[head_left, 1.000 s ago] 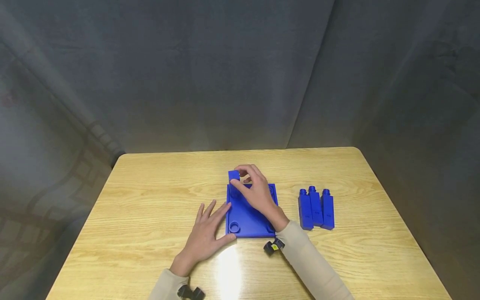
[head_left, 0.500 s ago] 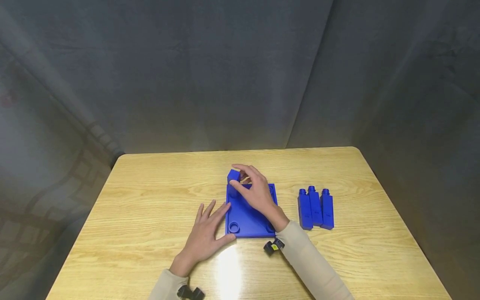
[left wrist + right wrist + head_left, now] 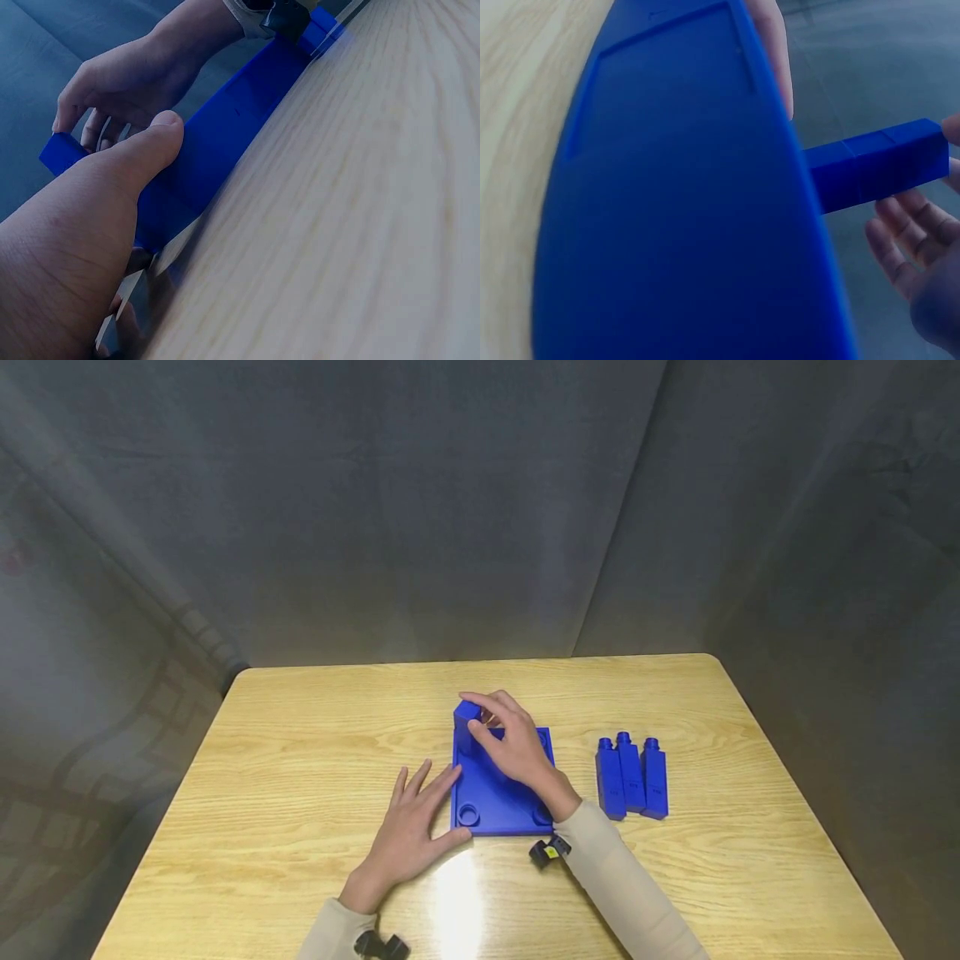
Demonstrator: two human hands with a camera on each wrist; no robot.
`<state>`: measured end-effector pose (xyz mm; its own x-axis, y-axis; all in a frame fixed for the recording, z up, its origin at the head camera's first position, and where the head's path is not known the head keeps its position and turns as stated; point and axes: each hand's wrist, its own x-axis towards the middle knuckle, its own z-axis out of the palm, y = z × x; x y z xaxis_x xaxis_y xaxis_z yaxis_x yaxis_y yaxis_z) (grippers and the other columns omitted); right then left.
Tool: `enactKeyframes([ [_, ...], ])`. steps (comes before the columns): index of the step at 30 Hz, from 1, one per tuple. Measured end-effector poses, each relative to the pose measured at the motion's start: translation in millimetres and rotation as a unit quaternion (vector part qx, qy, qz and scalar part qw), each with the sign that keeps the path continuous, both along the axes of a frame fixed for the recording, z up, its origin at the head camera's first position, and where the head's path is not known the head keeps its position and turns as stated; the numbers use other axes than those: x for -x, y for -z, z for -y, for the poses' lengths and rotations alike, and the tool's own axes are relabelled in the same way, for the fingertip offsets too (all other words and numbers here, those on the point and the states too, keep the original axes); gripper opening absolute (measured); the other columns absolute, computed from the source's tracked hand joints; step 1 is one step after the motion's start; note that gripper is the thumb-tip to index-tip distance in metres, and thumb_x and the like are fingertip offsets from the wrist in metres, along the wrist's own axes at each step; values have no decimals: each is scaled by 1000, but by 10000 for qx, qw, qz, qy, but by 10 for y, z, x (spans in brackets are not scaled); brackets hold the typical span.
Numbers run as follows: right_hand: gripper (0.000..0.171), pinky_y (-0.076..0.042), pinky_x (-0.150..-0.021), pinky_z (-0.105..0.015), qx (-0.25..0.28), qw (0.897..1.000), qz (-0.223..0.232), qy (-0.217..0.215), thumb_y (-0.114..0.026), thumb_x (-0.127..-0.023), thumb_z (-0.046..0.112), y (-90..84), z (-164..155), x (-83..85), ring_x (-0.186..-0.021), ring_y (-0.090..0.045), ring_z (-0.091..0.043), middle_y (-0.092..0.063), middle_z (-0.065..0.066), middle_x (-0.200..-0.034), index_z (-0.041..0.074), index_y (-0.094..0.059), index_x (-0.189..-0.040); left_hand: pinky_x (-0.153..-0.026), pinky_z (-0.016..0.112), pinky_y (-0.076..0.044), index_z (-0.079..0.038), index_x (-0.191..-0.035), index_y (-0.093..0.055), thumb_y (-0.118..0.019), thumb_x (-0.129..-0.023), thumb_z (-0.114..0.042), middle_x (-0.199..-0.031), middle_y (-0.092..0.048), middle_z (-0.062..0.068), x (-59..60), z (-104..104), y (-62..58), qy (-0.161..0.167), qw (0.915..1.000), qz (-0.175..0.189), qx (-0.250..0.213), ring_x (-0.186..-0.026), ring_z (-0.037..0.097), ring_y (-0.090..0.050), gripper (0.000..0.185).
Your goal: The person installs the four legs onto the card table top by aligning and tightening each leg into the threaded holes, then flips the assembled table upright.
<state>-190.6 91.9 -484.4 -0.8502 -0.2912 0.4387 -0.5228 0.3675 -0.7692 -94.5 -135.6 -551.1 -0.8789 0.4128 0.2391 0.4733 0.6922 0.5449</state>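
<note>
While the right hand (image 3: 513, 747) pinches the upright blue square plastic post (image 3: 467, 727) at the flat blue plastic base plate's (image 3: 495, 793) eleven o'clock corner (long axis vertical), the left hand (image 3: 412, 827) lies flat, fingers straight, against the plate's nine o'clock edge.

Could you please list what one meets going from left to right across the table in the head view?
Left hand → blue base plate → three blue bottle-shaped pieces lying side by side.
</note>
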Motion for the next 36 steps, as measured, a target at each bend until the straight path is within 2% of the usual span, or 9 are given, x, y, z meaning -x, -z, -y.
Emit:
enactKeyframes([
  [8,38,-66,-95,-55,151,9993,281,196,-79,-105,17,-10,23,2,-114,-69,-31,-69,-14,-124,6,-69,-140,-135,70,-5,-24,-174,-40,-69,-99,-70,-171,-51,3,1,1,1,16,10000,-19,-15,-165,45,-31,93],
  [12,35,-66,-97,-52,132,9981,445,393,-82,-103,18,-21,40,-9,-113,-72,-34,-72,-13,-121,6,-68,-133,-135,70,-5,-24,-174,-40,-68,-99,-70,-172,-50,3,0,-1,4,33,10000,-53,-36,-165,45,-31,93],
  [16,37,-64,-100,-53,116,9974,556,433,-83,-103,19,-16,50,-21,-111,-73,-36,-73,-13,-117,6,-66,-133,-135,70,-5,-24,-174,-40,-67,-100,-71,-172,-50,3,-6,-1,13,54,10000,-47,-66,-165,45,-30,92],
  [20,48,-60,-106,-57,91,9985,468,264,-79,-105,20,6,38,-20,-118,-70,-35,-71,-15,-126,6,-61,-148,-135,71,-5,-24,-174,-39,-64,-100,-74,-172,-49,3,-9,0,13,57,10000,-35,-68,-166,45,-30,93],
  [25,52,-49,-119,-62,204,9979,497,-365,-58,-115,20,12,0,-6,-139,-61,-34,-63,-17,-151,13,-51,-166,-135,71,-5,-24,-175,-39,-63,-100,-75,-172,-50,4,-6,-2,10,57,10000,-61,-51,-165,46,-30,93],
  [27,49,-45,-123,-63,268,9960,617,-586,-51,-118,20,7,-11,-3,-146,-56,-34,-60,-15,-158,15,-51,-167,-135,71,-5,-24,-175,-39,-62,-100,-75,-172,-50,4,-4,-2,9,57,10000,-69,-41,-165,46,-30,93],
  [30,46,-43,-125,-63,284,9940,769,-719,-48,-119,20,-2,-16,-3,-153,-52,-32,-57,-11,-164,14,-55,-165,-135,71,-5,-24,-175,-39,-63,-100,-74,-172,-50,4,0,-3,7,48,10000,-67,-35,-165,46,-30,93],
  [36,42,-48,-121,-59,324,9945,854,-507,-60,-115,18,-15,-4,-1,-142,-59,-32,-63,-12,-155,8,-60,-155,-135,71,-6,-24,-174,-39,-67,-99,-71,-171,-51,4,-3,-7,6,23,10000,-60,-42,-165,46,-31,93],
])
